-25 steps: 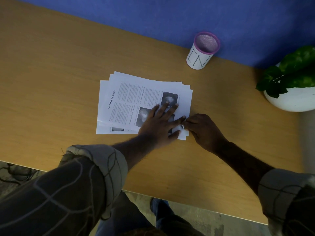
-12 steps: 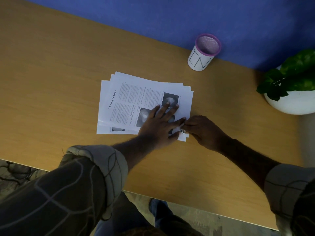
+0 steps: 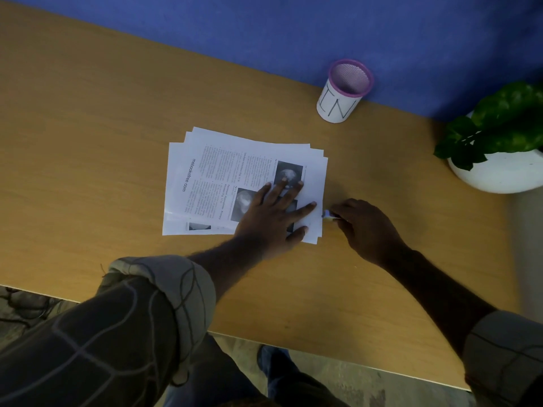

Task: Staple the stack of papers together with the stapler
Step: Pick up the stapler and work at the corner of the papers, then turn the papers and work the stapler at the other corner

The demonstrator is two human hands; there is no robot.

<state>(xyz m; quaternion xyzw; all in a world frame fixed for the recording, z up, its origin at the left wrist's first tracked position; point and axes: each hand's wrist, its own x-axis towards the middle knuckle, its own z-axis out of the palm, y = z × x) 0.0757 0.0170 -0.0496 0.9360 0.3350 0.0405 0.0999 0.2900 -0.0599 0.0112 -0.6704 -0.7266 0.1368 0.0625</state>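
A loosely fanned stack of printed papers (image 3: 211, 177) lies in the middle of the wooden desk (image 3: 88, 118). My left hand (image 3: 273, 212) presses flat on the stack's right half, fingers spread. My right hand (image 3: 367, 227) rests on the desk just right of the stack, closed around a small light-coloured stapler (image 3: 328, 215). Only the stapler's tip shows past my fingers, a little off the paper's right edge.
A white pen cup with a pink mesh rim (image 3: 342, 91) stands at the back by the blue wall. A white pot with a green plant (image 3: 499, 171) sits at the right edge. The desk's near edge runs below my forearms.
My right hand has drawn back to the right with the stapler, off the stack's right edge. My left hand stays pressed on the papers.
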